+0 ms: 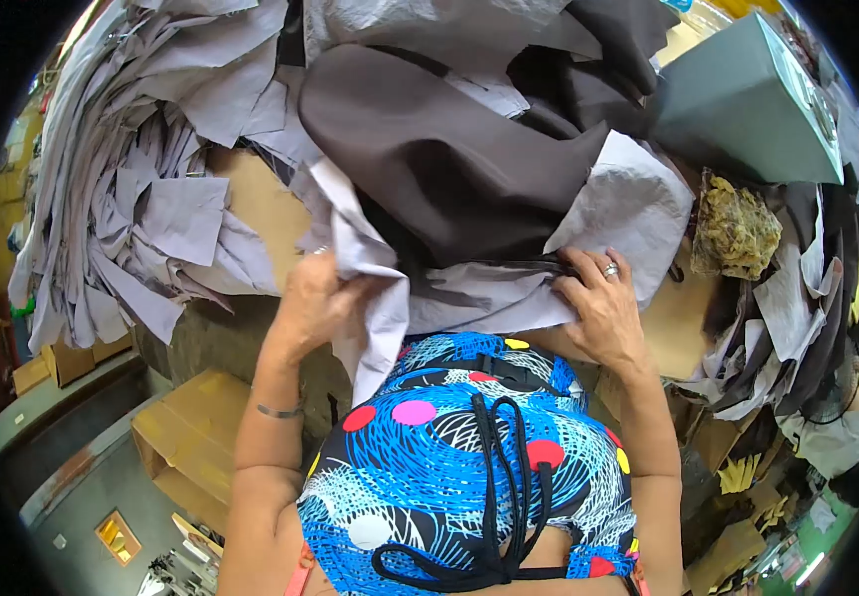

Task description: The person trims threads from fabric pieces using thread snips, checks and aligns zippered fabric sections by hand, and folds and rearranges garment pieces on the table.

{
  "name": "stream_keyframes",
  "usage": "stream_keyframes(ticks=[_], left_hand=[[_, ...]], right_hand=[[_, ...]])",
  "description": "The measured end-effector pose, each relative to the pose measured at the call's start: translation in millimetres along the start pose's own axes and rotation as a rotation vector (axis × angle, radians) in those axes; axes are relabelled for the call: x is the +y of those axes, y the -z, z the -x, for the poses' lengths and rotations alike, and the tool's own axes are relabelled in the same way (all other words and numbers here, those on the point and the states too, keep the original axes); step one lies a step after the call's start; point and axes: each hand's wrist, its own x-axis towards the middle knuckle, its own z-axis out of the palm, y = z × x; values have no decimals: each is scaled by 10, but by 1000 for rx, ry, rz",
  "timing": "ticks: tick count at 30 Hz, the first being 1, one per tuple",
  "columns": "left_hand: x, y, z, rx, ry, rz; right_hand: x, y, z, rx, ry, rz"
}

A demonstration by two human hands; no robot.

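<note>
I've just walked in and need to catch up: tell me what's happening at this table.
A person is handling a dark-and-grey cloth spread in a bulky fold over the table. The left hand grips a pale grey edge; the right hand is on the near edge, though whether it pinches is unclear. A heap of grey cloth pieces lies to the left, with a grey-blue box and a yellowish clump to the right.

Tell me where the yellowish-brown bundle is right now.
In the head view, the yellowish-brown bundle is on the right side, just below the pale blue-grey box, above and to the right of the right hand.
</note>
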Motion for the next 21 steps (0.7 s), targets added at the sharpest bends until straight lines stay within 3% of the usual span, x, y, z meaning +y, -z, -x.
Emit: stream_keyframes(ticks=[2, 3, 4, 6, 8, 9, 11, 12, 14, 16, 17, 18, 20, 21], left_hand=[[1, 117, 1, 16, 217, 312], [10, 172, -41, 39, 177, 428], [28, 274, -56, 2, 294, 690], [-196, 311, -154, -24, 190, 865], [-241, 357, -370, -49, 350, 824], [-237, 381, -445, -61, 429, 800], [25, 253, -609, -44, 216, 588], [136, 182, -687, -31, 109, 483], [121, 156, -767, 133, 44, 373], [180, 351, -814, 303, -55, 76], [142, 393, -801, 439, 17, 163], [120, 435, -786, 446, -101, 448], [85, 513, -789, 418, -354, 914], [-91, 520, -798, 382, -344, 932]], right_hand=[[-41, 205, -61, -24, 35, -197], [18, 247, -82, -33, 17, -329], [55, 289, -151, 102, -1, -191], [97, 377, -360, 368, -43, 84], [174, 468, -658, 497, -115, 56], [254, 418, -780, 381, -138, 81], [446, 225, -972, 156, -185, 129], [543, 98, -1015, 137, -118, -37], [626, 83, -1157, 214, -110, 19], [487, 379, -1192, 624, -188, -307], [377, 605, -1159, 769, -165, -372], [362, 729, -1108, 850, -127, -560], [242, 935, -915, 561, 138, -584], [164, 978, -827, 381, 281, -552]])
